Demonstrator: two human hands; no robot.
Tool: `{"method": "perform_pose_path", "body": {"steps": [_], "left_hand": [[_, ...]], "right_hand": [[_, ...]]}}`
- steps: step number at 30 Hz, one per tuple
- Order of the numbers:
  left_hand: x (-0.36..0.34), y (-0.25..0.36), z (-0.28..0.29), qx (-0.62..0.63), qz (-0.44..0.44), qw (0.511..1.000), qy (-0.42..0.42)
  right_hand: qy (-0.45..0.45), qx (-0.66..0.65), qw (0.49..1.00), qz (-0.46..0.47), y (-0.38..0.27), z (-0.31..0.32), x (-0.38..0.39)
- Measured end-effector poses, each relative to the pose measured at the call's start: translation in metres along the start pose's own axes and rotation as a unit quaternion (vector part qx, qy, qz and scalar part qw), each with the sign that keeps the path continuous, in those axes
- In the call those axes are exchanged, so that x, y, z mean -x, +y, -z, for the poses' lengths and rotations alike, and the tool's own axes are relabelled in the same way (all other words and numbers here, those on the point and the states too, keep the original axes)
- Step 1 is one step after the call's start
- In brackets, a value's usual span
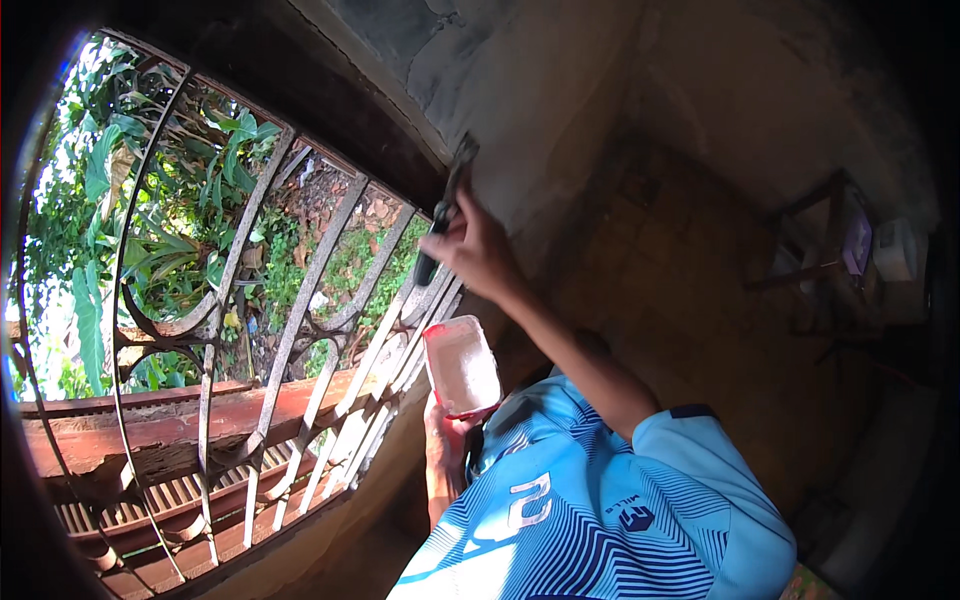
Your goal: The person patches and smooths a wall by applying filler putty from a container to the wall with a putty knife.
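My right hand (462, 240) grips a putty knife (435, 245) by its dark handle, with the grey blade pointing up against the corner where the dark frame (380, 150) meets the grey wall (500, 70). Lower down, my left hand (445, 440) holds a rectangular red-rimmed container (462, 368) with pale white material inside. The container is beside the right end of a curved metal window grille (240, 270), below my right hand.
Plants (100, 180) and rubble show beyond the grille, above a worn red wooden sill (70, 440). At the right, a small wooden stand (805, 225) with a purple object and a pale box (897, 250) stands on the tiled floor (660, 290).
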State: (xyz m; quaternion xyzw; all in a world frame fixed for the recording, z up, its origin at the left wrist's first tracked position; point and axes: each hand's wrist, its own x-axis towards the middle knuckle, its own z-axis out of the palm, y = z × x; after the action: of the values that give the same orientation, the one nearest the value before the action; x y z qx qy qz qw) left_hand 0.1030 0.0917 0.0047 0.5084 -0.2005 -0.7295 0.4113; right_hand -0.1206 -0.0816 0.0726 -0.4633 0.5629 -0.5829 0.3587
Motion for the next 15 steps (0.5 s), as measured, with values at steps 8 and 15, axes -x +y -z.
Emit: {"method": "perform_pose_path", "body": {"steps": [8, 15], "left_hand": [[0.005, 0.001, 0.004, -0.016, 0.004, 1.000, -0.004], [0.004, -0.005, 0.008, 0.011, -0.003, 1.000, 0.006]], "right_hand": [[0.013, -0.038, 0.999, -0.011, -0.014, 0.013, -0.002], [-0.039, -0.061, 0.997, 0.004, -0.021, -0.026, 0.032]]}}
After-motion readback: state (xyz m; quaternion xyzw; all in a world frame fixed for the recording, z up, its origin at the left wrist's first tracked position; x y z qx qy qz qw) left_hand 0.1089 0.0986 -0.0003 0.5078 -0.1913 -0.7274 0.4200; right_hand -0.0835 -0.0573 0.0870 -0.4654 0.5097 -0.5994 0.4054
